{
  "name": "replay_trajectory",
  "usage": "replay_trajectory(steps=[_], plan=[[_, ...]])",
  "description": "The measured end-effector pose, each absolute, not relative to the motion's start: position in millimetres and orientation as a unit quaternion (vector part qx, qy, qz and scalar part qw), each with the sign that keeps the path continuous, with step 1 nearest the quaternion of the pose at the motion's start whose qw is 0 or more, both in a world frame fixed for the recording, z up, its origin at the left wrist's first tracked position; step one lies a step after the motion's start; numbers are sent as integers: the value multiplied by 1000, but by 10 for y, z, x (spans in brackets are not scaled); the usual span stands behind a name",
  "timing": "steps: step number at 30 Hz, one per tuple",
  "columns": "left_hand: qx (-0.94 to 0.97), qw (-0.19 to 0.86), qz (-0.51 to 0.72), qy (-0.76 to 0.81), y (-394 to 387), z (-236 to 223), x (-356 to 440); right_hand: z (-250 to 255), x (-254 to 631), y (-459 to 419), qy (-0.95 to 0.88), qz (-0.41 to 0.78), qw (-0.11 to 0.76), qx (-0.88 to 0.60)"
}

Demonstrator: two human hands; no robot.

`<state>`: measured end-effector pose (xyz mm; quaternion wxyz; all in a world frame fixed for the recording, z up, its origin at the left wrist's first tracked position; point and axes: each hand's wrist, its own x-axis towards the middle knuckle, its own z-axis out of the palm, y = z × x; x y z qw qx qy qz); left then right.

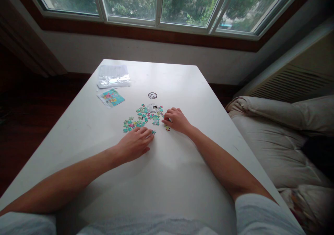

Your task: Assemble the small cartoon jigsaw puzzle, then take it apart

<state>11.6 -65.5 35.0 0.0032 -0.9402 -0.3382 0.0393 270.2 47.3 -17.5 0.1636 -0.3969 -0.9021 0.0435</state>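
Note:
Small jigsaw puzzle pieces (142,115), mostly turquoise with pink and yellow bits, lie loosely spread on the white table (182,183). My left hand (135,143) rests palm down at the near edge of the pile, its fingers stretched out. A single puzzle piece (153,132) lies at its fingertips. On the right side of the pile is my right hand (176,119), with thumb and fingers bent together around a puzzle piece that is mostly hidden. A few yellowish puzzle pieces (167,127) lie just under that hand.
A round tin lid (151,107) touches the pile's far side, with a dark-rimmed disc (152,95) beyond it. A colourful picture card (112,98) and a clear plastic packet (114,76) lie at the far left. A beige sofa (268,137) stands right of the table.

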Motion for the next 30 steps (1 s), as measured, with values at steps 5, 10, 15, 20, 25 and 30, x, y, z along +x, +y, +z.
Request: replay_trajectory(steps=[5, 10, 15, 20, 25, 30], plan=[[-937, 8, 34, -349, -619, 308, 99, -184, 2672, 449, -903, 51, 184, -385], [-936, 3, 37, -349, -619, 293, 101, -204, 2655, 432, -907, 51, 190, -373], [-937, 4, 35, -348, -621, 293, 105, -223, 2650, 433, -915, 45, 172, -362], [-941, -3, 27, -336, -609, 276, 111, -234, 2649, 435, -920, 41, 160, -356], [-940, 2, 21, -340, -599, 271, 121, -247, 2646, 441, -920, 42, 157, -356], [-938, 1, 28, -345, -596, 307, 128, -259, 2645, 450, -920, 46, 158, -355]])
